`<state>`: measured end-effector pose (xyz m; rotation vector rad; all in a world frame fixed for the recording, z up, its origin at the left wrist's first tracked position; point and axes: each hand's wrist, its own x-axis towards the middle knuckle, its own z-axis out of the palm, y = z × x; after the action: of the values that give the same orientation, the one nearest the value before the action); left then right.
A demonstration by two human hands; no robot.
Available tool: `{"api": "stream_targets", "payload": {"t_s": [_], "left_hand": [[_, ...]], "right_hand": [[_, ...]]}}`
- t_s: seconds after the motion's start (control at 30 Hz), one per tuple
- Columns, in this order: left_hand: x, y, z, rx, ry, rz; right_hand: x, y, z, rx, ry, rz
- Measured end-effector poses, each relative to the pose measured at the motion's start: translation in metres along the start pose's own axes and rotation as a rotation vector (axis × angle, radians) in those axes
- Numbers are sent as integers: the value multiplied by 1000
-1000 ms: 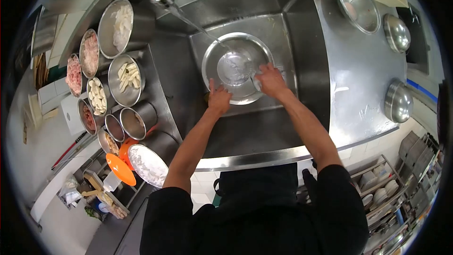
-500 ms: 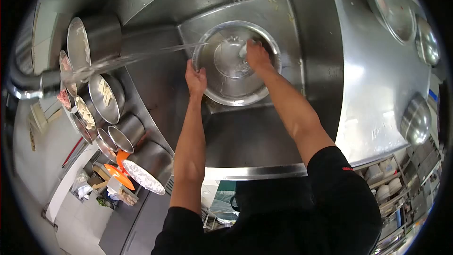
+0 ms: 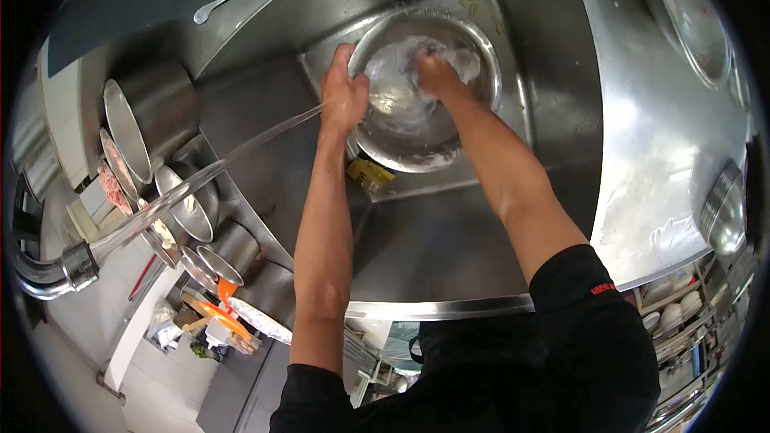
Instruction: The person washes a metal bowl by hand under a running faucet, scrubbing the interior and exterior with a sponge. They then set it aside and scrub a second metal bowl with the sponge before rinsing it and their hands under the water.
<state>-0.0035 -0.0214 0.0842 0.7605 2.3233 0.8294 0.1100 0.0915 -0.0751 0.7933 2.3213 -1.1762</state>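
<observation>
A round stainless steel basin (image 3: 492, 116) rests in the sink (image 3: 449, 232), tilted, with sudsy water moving inside it. My left hand (image 3: 343, 96) is closed on the basin's left rim, thumb on the inner side. Inside the basin, my right hand (image 3: 437, 74) presses its curled fingers near the bottom; whatever they hold is blurred and hidden by foam. A stream of water (image 3: 265, 142) from the spout (image 3: 79, 267) at the left strikes around my left hand. Under the basin's lower left edge lies a yellow and dark printed piece (image 3: 370, 174).
Metal pots (image 3: 168, 116) and bowls, some with food, crowd the left ledge, near an orange-handled utensil (image 3: 227, 290). A tap lever (image 3: 220, 0) juts in at the top. On the right counter (image 3: 642, 160) stand large metal bowls (image 3: 726, 208). Crockery shelves are at lower right.
The view has shifted. My left hand has moved up along the rim, the basin has turned and tilted, and more foam swirls inside. The yellow piece has come into sight below it.
</observation>
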Motion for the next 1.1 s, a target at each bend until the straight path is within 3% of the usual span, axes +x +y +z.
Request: {"api": "stream_targets", "payload": {"t_s": [0.1, 0.13, 0.2, 0.23, 0.3, 0.33, 0.37, 0.4, 0.47, 0.53, 0.6, 0.63, 0.67, 0.73, 0.77, 0.8, 0.87, 0.9, 0.97, 1.03, 1.1], "left_hand": [[21, 2, 1, 81, 1, 121], [27, 3, 1, 79, 6, 125], [32, 3, -2, 108, -45, -25], [32, -6, -1, 42, -21, 1], [27, -9, 0, 73, -40, -1], [23, -5, 0, 101, -50, -13], [20, -1, 5, -3, -13, 99], [20, 7, 7, 0, -18, 94], [22, 21, 6, -12, -46, -81], [28, 1, 7, 10, -35, -23], [36, -20, 11, -38, -25, -91], [37, -10, 11, -43, -29, -86], [33, -2, 10, -123, -39, -105], [23, 8, 12, -206, -49, -132], [21, 12, 13, -299, -48, -153], [20, 15, 12, -388, -48, -173], [28, 18, 11, -341, -50, -150], [33, 16, 15, -240, 9, -78], [32, 15, 19, -143, 57, -15], [35, 27, 15, -30, 16, -42], [35, 23, 20, 27, -6, -62]], "right_hand": [[17, -42, 30, 213, 425, -175], [14, -51, 48, 338, 352, -258], [-28, -56, 45, 223, 43, -299], [-34, -38, 40, 227, 49, -292], [-37, 2, 26, 258, -85, 24], [-17, 9, 33, 254, -78, 21], [6, 11, 41, 60, 90, -40], [25, 10, 51, -129, 251, -96], [54, -39, 53, 1073, 185, 343], [-5, -82, 42, 438, 283, -272], [-39, -82, 60, 870, 236, -254], [-48, -73, 45, 918, -8, -287], [-47, -72, 32, 917, -8, -279], [-31, -80, -14, 1441, -289, 39], [4, -75, -10, 1793, -94, 223], [8, -86, -12, 1796, -97, 216], [18, -108, -30, 2146, 471, 256], [20, -101, 9, 2015, 301, 149], [-42, -86, -10, 1347, -221, 160], [-53, -21, 30, 309, -15, -147], [-50, 17, -17, -99, -254, 119]]}}
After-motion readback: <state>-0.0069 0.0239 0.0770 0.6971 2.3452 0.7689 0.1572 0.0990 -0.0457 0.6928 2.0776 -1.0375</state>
